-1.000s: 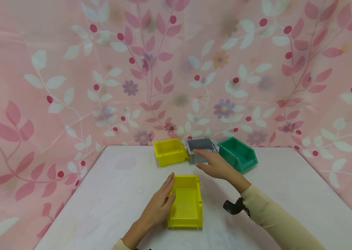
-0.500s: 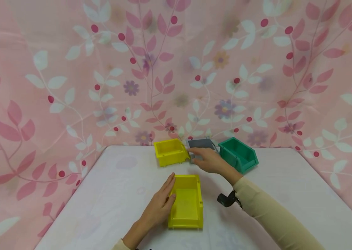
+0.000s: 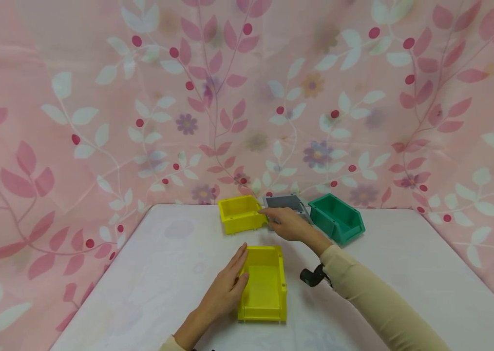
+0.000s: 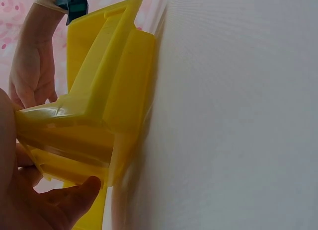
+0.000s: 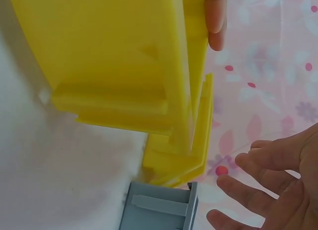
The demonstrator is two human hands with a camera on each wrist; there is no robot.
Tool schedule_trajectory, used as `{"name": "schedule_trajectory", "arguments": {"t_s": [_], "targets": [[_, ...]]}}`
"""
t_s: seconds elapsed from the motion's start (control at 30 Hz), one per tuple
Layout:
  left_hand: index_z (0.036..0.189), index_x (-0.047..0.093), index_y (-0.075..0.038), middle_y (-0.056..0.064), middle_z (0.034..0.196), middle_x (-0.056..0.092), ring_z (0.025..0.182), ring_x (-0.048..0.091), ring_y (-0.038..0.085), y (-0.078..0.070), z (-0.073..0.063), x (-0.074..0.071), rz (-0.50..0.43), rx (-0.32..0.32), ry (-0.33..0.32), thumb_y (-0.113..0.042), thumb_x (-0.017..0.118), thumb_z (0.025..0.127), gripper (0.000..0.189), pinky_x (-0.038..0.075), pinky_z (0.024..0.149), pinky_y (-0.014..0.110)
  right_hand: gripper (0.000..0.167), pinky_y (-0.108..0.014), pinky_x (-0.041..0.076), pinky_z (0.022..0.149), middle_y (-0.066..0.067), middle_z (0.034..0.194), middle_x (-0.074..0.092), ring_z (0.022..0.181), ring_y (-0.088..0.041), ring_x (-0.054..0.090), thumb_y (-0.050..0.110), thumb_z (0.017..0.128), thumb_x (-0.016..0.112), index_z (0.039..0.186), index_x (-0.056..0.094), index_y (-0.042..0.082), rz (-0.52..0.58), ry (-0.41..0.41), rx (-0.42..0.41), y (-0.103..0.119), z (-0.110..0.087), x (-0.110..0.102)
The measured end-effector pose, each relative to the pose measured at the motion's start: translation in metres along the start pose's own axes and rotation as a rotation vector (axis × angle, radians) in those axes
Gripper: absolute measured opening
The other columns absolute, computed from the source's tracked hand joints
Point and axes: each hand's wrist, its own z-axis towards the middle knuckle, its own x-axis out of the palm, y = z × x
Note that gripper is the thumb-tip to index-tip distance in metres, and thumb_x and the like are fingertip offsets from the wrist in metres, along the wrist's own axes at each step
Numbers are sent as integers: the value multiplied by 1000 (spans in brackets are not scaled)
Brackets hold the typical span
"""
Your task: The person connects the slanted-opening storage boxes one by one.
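Observation:
A yellow storage bin [image 3: 262, 287] stands on the table close to the person, its low front lip towards them. Against its left wall rests the left hand [image 3: 225, 291], fingers straight along the side and thumb near the rim. Farther back, the right hand [image 3: 290, 224] hovers over the front of a grey bin [image 3: 284, 200], partly hiding it. Its index finger reaches left towards a second yellow bin [image 3: 240, 222]; whether it touches cannot be told from the head view. The right wrist view shows that hand's fingers [image 5: 248, 195] loosely spread, holding nothing.
A green bin [image 3: 336, 218] sits at the back right, angled beside the grey one. The white-covered table [image 3: 163, 273] ends at a pink floral curtain [image 3: 247, 97]. A black wrist camera [image 3: 313, 277] hangs beneath the right sleeve.
The right hand has moved slightly left over the grey bin, towards the far yellow bin. The left hand and the bins have stayed in place; the head view has shifted slightly.

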Motion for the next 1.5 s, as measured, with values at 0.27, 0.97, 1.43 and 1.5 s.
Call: {"name": "schedule_trajectory", "arguments": {"t_s": [0.27,0.97,1.43,1.5], "targets": [[163,29,-5,-8,171,14,154,21,14,0,1,2,15,-11,-7,-15,48,110,58,29,119,45,46,-51,50,104,-17,146,59,118,-32,64,3,103,59,149,57,5,-13,2,20,0,8,2],[163,29,-5,-9,171,14,153,21,13,-4,0,3,30,-37,-10,-15,47,109,58,29,119,45,46,-49,48,107,-16,144,60,121,-32,63,0,103,57,148,58,6,-51,73,69,-3,37,12],[163,29,-5,-8,171,14,153,22,14,-4,-1,3,28,-38,-5,-15,46,109,58,30,119,45,46,-49,47,108,-16,143,60,117,-31,62,-2,102,58,147,59,7,-94,94,96,-5,53,22],[163,29,-5,-9,171,15,153,22,14,-4,-2,3,27,-41,-6,-16,47,109,58,31,118,46,46,-49,45,110,-15,144,60,122,-31,60,-2,102,58,146,60,9,-100,95,106,-4,55,23]]}}
